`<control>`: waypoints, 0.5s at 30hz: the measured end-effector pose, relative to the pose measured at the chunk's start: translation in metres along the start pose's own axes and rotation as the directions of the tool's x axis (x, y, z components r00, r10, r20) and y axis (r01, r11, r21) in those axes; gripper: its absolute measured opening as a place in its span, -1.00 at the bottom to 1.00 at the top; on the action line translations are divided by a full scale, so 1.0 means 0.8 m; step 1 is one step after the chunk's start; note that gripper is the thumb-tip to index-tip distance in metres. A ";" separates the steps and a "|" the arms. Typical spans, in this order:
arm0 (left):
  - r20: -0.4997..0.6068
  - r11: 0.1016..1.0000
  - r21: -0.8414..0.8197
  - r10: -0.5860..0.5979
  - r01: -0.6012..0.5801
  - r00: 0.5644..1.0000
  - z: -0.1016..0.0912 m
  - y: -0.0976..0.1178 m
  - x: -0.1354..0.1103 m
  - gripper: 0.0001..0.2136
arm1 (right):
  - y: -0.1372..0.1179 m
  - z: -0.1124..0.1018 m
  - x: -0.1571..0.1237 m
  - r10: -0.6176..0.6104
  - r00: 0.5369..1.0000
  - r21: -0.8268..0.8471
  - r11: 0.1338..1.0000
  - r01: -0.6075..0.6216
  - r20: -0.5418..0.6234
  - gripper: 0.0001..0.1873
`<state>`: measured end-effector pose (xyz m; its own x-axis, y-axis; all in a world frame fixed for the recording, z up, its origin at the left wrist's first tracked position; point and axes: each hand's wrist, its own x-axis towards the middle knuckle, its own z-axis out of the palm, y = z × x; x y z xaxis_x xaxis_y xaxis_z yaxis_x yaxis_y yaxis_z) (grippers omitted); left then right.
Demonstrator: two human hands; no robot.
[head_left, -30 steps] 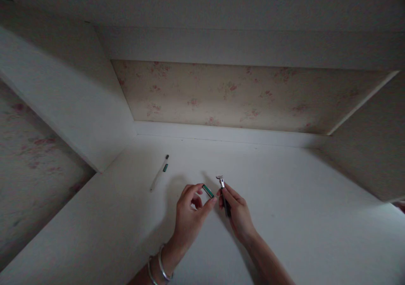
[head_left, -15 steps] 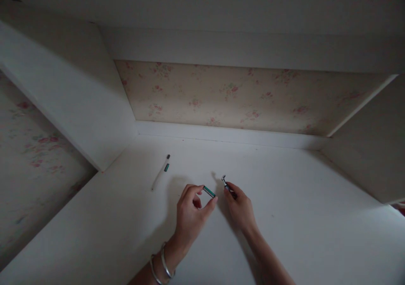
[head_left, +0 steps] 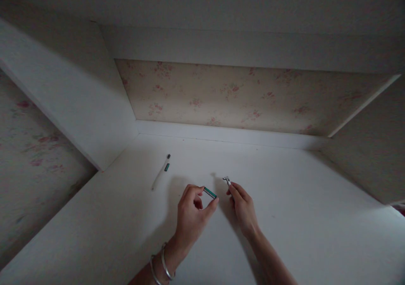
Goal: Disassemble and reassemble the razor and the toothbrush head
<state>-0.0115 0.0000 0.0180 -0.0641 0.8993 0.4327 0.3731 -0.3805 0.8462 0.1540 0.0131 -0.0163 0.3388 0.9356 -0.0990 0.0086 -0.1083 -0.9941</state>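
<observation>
Between the thumb and index finger of my left hand (head_left: pixel 193 209) is a green and black razor cartridge (head_left: pixel 210 192), pinched by its two ends. My right hand (head_left: pixel 244 205) grips a silver razor handle (head_left: pixel 228 181); its bare T-shaped head points up and to the left, and most of the shaft is hidden by my fingers. The two parts are apart, the handle just right of the cartridge. Farther back on the left, a second green cartridge (head_left: pixel 167 167) lies on the white surface, close beside a thin pale toothbrush (head_left: pixel 160 173) with a dark head.
The white desktop (head_left: pixel 300 217) is bounded by a raised back strip (head_left: pixel 234 133), a white side panel (head_left: pixel 91 95) at left and another panel (head_left: pixel 373 150) at right. A white shelf (head_left: pixel 221 49) overhangs the back. Floral wallpaper (head_left: pixel 230 95) shows beneath it.
My right hand has turned the razor handle so its head shows more broadly, and has shifted slightly right. My left hand and the cartridge are nearly still.
</observation>
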 end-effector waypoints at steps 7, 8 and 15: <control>0.011 1.000 0.010 0.014 -0.014 1.000 -0.001 0.001 -0.001 -0.72 | -0.018 0.009 -0.012 0.059 0.993 0.249 0.965 -0.082 0.100 -0.73; 0.017 1.000 0.007 0.019 -0.019 1.000 -0.001 0.001 -0.002 -0.72 | -0.019 0.010 -0.014 0.057 0.991 0.295 0.951 -0.090 0.121 -0.73; 0.023 0.999 0.004 0.047 -0.047 0.999 -0.001 0.002 -0.002 -0.72 | -0.013 0.013 -0.015 0.070 0.990 0.210 0.973 -0.095 0.125 -0.68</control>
<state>-0.0119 -0.0020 0.0190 -0.0248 0.8851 0.4648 0.3799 -0.4217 0.8233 0.1400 0.0069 -0.0056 0.2188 0.9603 -0.1733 -0.2218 -0.1240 -0.9672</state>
